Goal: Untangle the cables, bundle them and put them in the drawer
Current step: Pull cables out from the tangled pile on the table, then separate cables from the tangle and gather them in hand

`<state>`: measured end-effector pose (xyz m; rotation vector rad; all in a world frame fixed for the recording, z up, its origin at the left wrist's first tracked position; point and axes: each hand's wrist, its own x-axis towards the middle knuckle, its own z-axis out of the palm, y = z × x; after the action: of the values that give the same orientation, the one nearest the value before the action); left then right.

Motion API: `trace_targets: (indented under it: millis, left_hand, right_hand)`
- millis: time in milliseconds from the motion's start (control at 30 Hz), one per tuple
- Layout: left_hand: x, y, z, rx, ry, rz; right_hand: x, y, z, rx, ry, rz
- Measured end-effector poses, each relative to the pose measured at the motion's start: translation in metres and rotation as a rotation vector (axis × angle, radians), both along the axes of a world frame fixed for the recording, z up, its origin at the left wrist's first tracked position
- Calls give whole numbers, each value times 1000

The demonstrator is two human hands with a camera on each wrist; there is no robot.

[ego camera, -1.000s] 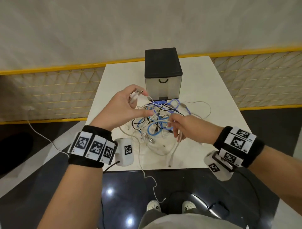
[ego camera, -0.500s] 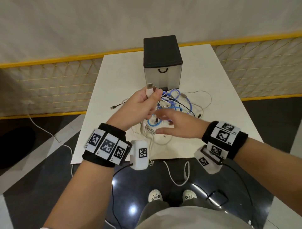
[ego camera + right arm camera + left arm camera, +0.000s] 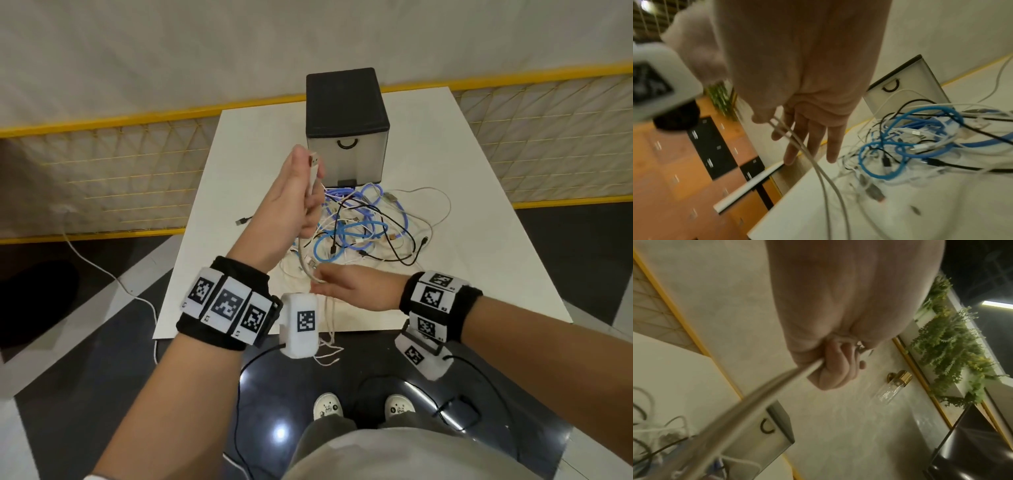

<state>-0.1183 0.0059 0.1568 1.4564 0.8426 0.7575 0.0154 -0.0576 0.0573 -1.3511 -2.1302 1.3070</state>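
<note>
My left hand (image 3: pixel 298 195) is raised in front of the drawer box and grips a white USB cable (image 3: pixel 312 178) just below its plug. In the left wrist view its curled fingers (image 3: pixel 834 368) close round the white USB cable (image 3: pixel 777 386), which is pulled taut. My right hand (image 3: pixel 346 287) is low near the table's front edge. There the thumb and forefinger (image 3: pixel 777 134) pinch the same cable (image 3: pixel 818 170); the other fingers are straight. A tangle of blue, white and black cables (image 3: pixel 366 229) (image 3: pixel 910 146) lies before the black-topped drawer box (image 3: pixel 346 102) (image 3: pixel 906 91), whose drawer is closed.
The white table (image 3: pixel 479 212) stands against a yellow-framed mesh barrier (image 3: pixel 102 164). A black plug (image 3: pixel 242 221) lies apart on the table's left. White cable (image 3: pixel 330 339) hangs over the front edge. Another white cable (image 3: pixel 113 274) trails on the floor at left.
My left hand has lifted the plug end higher, up in front of the drawer box. My right hand has drawn back from the tangle towards the table's front edge along the white cable.
</note>
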Motion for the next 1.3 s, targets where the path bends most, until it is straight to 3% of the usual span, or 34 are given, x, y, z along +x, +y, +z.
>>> trace_targets:
  millis: [100, 167, 300, 467, 567, 633, 800, 1100, 1200, 1300]
  left_hand:
    - [0, -5, -10, 121, 60, 3]
    - [-1, -7, -13, 184, 82, -11]
    - [-4, -4, -15, 153, 38, 20]
    - [-11, -1, -19, 90, 25, 144]
    - [-18, 4, -23, 121, 52, 221]
    - [-21, 8, -29, 142, 95, 263]
    - [-19, 10, -42, 58, 93, 327]
    - [-17, 16, -50, 27, 92, 384]
    - [-26, 18, -54, 15, 85, 411]
    - [-30, 21, -59, 56, 112, 432]
  right_hand:
    - [-9, 5, 19, 91, 215, -26]
    - [-17, 5, 24, 166, 221, -38]
    - [-21, -2, 7, 114, 232, -74]
    - [-2, -6, -42, 12, -202, 53]
    - [28, 3, -72, -12, -438, -151]
    - [43, 8, -84, -6, -478, -270]
    - [23, 33, -88, 75, -407, -379]
    - [-23, 70, -116, 26, -445, -492]
    - [-14, 72, -105, 16, -311, -562]
    - [8, 74, -76, 95, -51, -693]
